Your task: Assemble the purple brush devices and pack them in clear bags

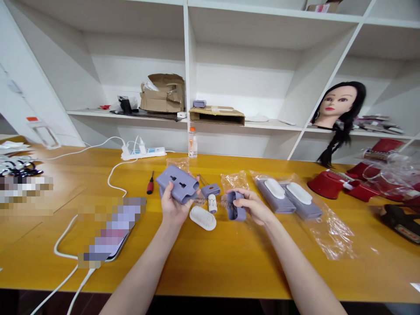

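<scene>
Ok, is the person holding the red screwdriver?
No, the red screwdriver lies on the table, while the left hand grips a lilac case and the right hand a lilac piece.

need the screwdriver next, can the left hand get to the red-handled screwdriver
Probably yes, once it lets go: the left hand grips a lavender plastic housing. The red-handled screwdriver lies just beyond it on the yellow table, with nothing between them.

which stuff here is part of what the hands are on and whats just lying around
Part of the work: left hand holding a lavender plastic casing; right hand holding a lavender plastic part; white oval cover; two bagged lavender units.

Lying about: red-handled screwdriver; power strip; plastic bottle; mannequin head; red plastic items.
</scene>
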A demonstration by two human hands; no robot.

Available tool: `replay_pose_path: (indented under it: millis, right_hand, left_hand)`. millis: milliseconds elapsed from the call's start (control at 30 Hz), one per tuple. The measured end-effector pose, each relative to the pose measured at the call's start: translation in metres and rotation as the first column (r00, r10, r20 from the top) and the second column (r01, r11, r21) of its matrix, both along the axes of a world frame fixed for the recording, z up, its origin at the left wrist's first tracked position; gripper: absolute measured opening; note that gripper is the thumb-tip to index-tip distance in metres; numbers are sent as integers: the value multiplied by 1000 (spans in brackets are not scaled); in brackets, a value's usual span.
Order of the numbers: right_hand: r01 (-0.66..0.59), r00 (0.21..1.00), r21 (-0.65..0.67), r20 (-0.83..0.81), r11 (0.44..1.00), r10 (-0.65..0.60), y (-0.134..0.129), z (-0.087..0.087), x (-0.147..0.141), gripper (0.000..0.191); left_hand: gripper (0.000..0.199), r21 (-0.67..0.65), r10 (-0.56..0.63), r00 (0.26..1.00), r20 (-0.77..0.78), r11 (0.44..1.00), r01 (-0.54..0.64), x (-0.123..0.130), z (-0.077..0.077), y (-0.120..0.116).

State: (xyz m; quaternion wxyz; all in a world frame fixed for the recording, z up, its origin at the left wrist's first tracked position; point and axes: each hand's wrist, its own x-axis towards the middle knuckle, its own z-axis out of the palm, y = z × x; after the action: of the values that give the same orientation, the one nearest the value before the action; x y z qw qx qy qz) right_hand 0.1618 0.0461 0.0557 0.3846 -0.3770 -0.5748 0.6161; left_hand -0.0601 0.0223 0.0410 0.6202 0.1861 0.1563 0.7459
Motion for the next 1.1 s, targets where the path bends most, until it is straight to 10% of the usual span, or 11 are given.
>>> replay_pose_path:
  millis: [1100]
  right_hand:
    - [310,942,106,-171,945,-290,-15,-25,-43,34]
  left_hand:
    - [39,-206,-186,980,-65,964,169,41,-13,-9]
